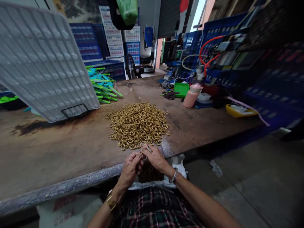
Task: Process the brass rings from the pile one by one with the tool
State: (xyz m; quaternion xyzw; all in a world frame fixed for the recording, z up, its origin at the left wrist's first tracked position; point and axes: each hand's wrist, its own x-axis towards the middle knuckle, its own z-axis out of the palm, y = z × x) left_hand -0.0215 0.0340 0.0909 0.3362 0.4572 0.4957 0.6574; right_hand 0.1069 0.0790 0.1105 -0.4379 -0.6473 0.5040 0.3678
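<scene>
At the table's front edge my two hands meet, just below a heap of gold-coloured rings [140, 125]. My left hand [130, 166] pinches a small ring [142, 153] between thumb and fingers. In my right hand [155, 158] is a small slim tool [148, 148] with a pale, metallic end; its exact kind is hard to make out. The fingertips of both hands come together at the ring. Below them, an open white bag [180, 167] holds a dark mass of what look like more rings, partly hidden by my hands.
A large pale plastic crate [45, 60] stands tilted at the left, beside green and blue hangers [104, 85]. Toward the back right are a pink bottle [192, 96], a green tray [181, 90] and a yellow tray [241, 110]. The table [71, 152] has a plastic-wrapped front edge.
</scene>
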